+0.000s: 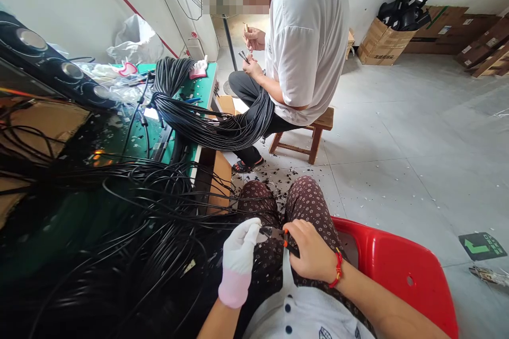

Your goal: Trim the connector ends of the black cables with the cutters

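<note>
In the head view my left hand [238, 254] wears a white glove with a pink cuff. Its thumb and fingers are pinched on the end of a thin black cable [222, 222], mostly hidden by the glove. My bare right hand [310, 249] is closed around pliers [287, 238] with black and orange handles. The jaws of the pliers point left and meet the tips of the gloved fingers above my lap; whether they grip the cable I cannot tell. Many loose black cables [159, 180] run from the left side toward my left hand.
A green-topped table [207, 82] on the left bears a cable bundle [175, 77] and plastic bags. A co-worker [306, 37] sits ahead on a wooden stool [318, 130], cables across the lap. A red plastic stool [409, 265] is beneath me. Black scraps litter the floor.
</note>
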A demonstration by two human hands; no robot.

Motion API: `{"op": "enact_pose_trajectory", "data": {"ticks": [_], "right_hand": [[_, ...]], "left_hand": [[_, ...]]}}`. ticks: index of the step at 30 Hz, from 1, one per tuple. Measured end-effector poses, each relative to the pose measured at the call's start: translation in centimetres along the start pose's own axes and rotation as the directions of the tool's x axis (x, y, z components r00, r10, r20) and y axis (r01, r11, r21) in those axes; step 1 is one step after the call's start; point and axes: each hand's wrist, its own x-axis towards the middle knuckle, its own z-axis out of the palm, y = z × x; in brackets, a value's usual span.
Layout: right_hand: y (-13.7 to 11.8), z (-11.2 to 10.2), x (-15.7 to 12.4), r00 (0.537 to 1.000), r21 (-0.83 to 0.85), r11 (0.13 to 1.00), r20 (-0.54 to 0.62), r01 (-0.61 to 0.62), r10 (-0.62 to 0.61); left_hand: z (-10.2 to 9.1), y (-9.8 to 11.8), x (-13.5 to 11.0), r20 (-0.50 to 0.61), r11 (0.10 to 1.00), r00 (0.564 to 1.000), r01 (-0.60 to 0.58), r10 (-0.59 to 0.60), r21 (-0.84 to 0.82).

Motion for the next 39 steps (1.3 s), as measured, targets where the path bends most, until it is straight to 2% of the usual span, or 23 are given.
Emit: {"op": "enact_pose_trajectory", "data": {"ticks": [4,8,17,22,25,28,30,32,34,36,39], "right_hand": [[-0.4,0.0,0.0,0.998,-0.032,0.998,-0.022,-0.054,0.054],[-0.5,0.0,0.0,0.999,0.012,0.999,0.004,-0.042,0.042],[-0.2,-0.3,-0.1,0.997,0.122,0.992,0.077,0.003,-0.012],[-0.5,-0.2,-0.2,0.996,0.221,0.975,0.086,-0.031,0.012],[-0.5,0.0,-0.2,0.981,0.385,0.919,0.194,-0.090,0.016],[0.0,0.6,-0.1,0.960,0.600,0.784,0.279,-0.160,-0.018],[0.4,0.8,0.0,0.955,0.707,0.679,0.294,-0.198,-0.028],[0.5,0.7,0.0,0.966,0.739,0.642,0.260,-0.205,0.008],[0.4,0.2,0.0,0.979,0.680,0.711,0.195,-0.179,0.061],[0.0,-0.5,-0.2,0.987,0.539,0.830,0.140,-0.144,0.080],[-0.5,-0.9,-0.5,0.994,0.336,0.937,0.084,-0.097,0.073]], "left_hand": [[0.0,0.0,-0.3,0.011,0.992,0.997,-0.081,0.081,0.095],[-0.1,-0.1,-0.5,0.050,0.980,0.989,-0.147,0.141,0.133],[-0.2,0.0,-0.2,0.103,0.984,0.986,-0.142,0.131,0.107],[-0.4,-0.7,0.1,0.114,0.989,0.987,-0.125,0.115,0.080],[-0.5,-1.3,0.2,0.138,0.995,0.986,-0.097,0.094,0.021],[-0.4,-1.5,0.4,0.170,0.993,0.980,-0.092,0.103,-0.073],[-0.2,-1.4,0.4,0.187,0.989,0.978,-0.065,0.089,-0.133],[0.0,-1.1,0.4,0.179,0.980,0.982,-0.015,0.051,-0.197],[0.1,-0.7,0.3,0.134,0.969,0.991,0.029,0.004,-0.247],[0.1,-0.4,0.3,0.084,0.964,0.996,0.044,-0.023,-0.261],[0.2,-0.2,0.2,0.086,0.967,0.996,0.052,-0.031,-0.249]]}}
